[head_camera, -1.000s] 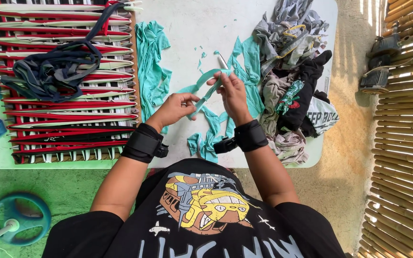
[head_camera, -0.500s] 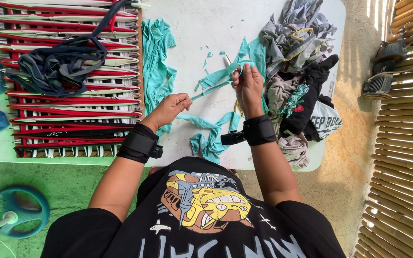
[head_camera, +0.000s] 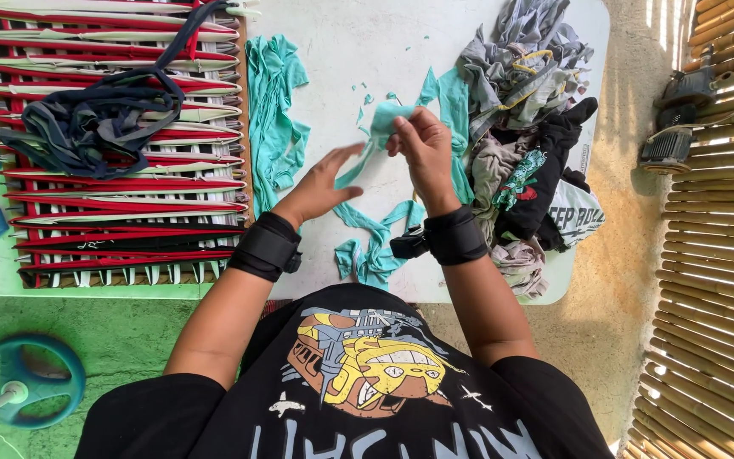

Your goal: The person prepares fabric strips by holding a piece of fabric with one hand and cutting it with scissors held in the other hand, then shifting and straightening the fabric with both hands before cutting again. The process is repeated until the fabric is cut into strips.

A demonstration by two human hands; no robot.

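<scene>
Winding looks like the step in hand: the right hand (head_camera: 422,144) is pinched shut on a small bunch of teal fabric strip (head_camera: 381,123), held up above the middle of the white tabletop (head_camera: 341,51), with the tail of the strip running down toward the near edge, where more of it lies in loose loops. The left hand (head_camera: 320,183) sits just beside it, fingers spread wide and holding nothing, though the fingertips seem to brush the hanging tail; honestly can't tell if they actually touch it. Both wrists wear black wrist straps (head_camera: 267,246). Over by the left edge there's a wooden weaving frame (head_camera: 121,212) strung with red and pale strips, with a tangle of dark navy strips (head_camera: 95,127) dumped on top. A bigger piece of teal cloth (head_camera: 273,119) lies flat beside the frame, and a pile of old shirts (head_camera: 528,127) in grey, black and white takes up the right edge. My guess for the next move: the free hand needs to catch the dangling tail and feed it with a bit of tension, otherwise the little bundle will go slack and unravel.
</scene>
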